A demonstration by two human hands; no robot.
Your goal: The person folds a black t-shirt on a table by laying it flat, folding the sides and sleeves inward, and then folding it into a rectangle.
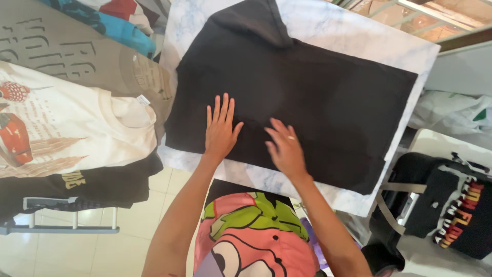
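A white marbled bench (353, 48) fills the middle of the view above a pale tiled floor (138, 215), with railings and daylight at 1 o'clock. On the bench lies a black garment (318, 97), spread flat and folded to a broad rectangle, its narrower end reaching toward 12 o'clock and its far corner hanging just past the bench edge at 4 o'clock. The left hand (220, 128) rests flat on the garment near its lower edge, fingers straight and spread wide, holding nothing. The right hand (284, 146) lies just beside it at 3 o'clock, palm down on the cloth, fingers open and slightly blurred, a ring on one finger; it grips nothing either. At 9 o'clock a cream shirt (77, 128) with a red print lies on a stack, over a dark shirt (92, 187), with a grey printed shirt (66, 51) beyond it at 10 o'clock and a blue one (123, 31) at 11 o'clock. At 4 o'clock a black printed shirt (456, 205) sits in a heap on a chair. At 6 o'clock, below the bench, the person's own pink and green shirt (256, 236) shows between the arms.
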